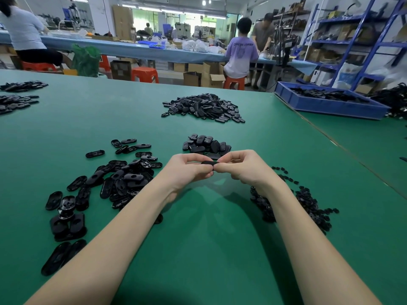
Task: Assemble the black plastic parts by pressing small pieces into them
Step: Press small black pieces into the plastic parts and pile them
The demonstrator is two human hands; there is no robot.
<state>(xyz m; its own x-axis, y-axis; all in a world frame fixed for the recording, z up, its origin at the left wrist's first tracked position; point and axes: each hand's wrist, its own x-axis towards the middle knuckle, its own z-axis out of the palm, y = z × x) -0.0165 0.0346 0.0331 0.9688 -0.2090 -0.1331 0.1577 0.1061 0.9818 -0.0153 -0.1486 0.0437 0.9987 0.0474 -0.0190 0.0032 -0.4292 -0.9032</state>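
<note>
Both hands meet above the green table [209,238] and hold one black oval plastic part [208,163] between them. My left hand [189,169] pinches its left end with curled fingers. My right hand [240,167] pinches the right end, thumb and fingertips pressed on it. Most of the part is hidden by the fingers. A heap of black oval shells [114,179] lies to the left of my left forearm. Small black pieces [308,201] are piled to the right, partly under my right wrist.
A small stack of black parts [206,146] sits just beyond my hands, and a bigger heap [203,107] lies farther back. More piles [15,100] are at the far left. A blue bin [330,104] of parts stands at the right. People work at a long bench behind.
</note>
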